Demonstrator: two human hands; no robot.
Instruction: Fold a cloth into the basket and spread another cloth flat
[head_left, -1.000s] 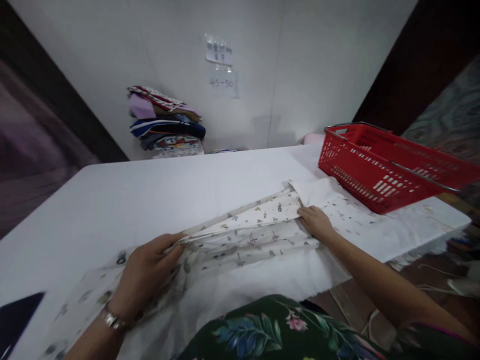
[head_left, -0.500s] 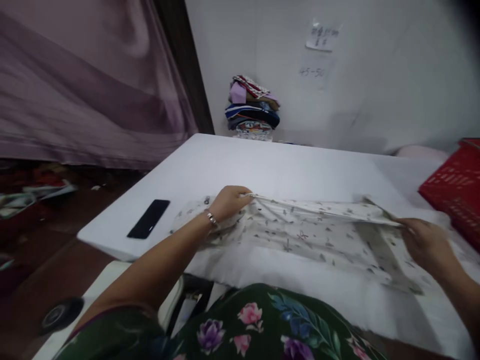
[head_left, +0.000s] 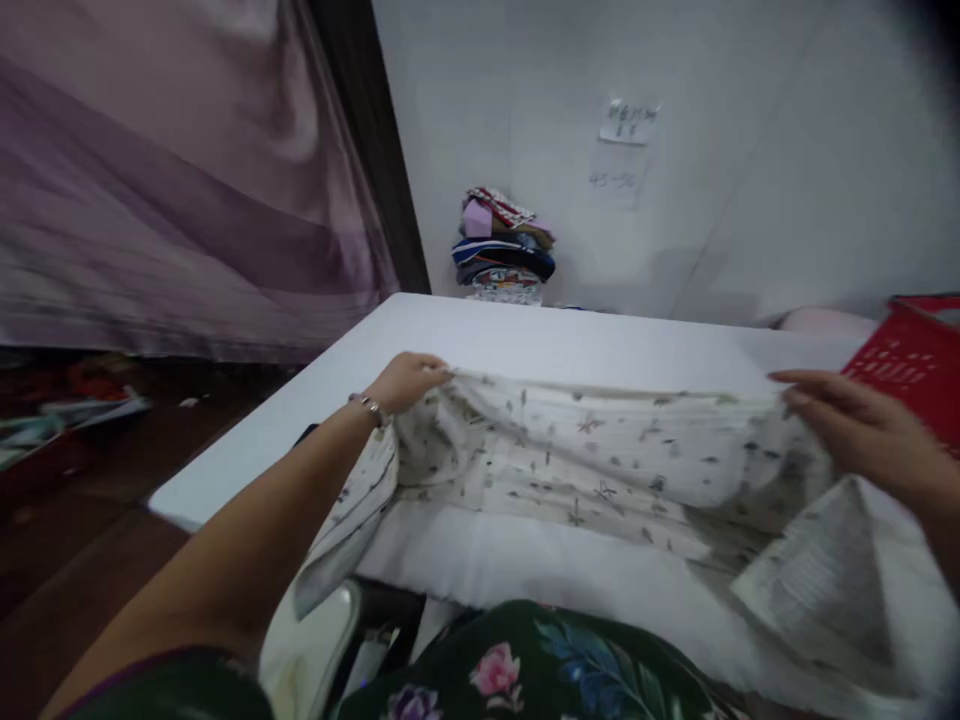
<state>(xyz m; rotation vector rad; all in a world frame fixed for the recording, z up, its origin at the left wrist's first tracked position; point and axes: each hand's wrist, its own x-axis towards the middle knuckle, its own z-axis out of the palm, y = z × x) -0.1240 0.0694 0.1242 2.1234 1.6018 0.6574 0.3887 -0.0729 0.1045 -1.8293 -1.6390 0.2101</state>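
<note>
A white cloth with small dark prints [head_left: 600,455] hangs stretched between my two hands above the white table [head_left: 540,345]. My left hand [head_left: 409,382], with a bracelet at the wrist, pinches the cloth's upper left edge. My right hand [head_left: 862,430] grips the upper right edge. The cloth's lower part drapes onto the table and its left corner falls over the near table edge.
A stack of folded clothes [head_left: 502,245] stands at the table's far side against the white wall. A red plastic basket [head_left: 911,345] sits at the right. A purple curtain [head_left: 165,190] hangs on the left. Paper notes [head_left: 626,125] are stuck on the wall.
Both hands have lifted the cloth off the table and spread it wider. The black phone at the left is now covered by my arm and the cloth.
</note>
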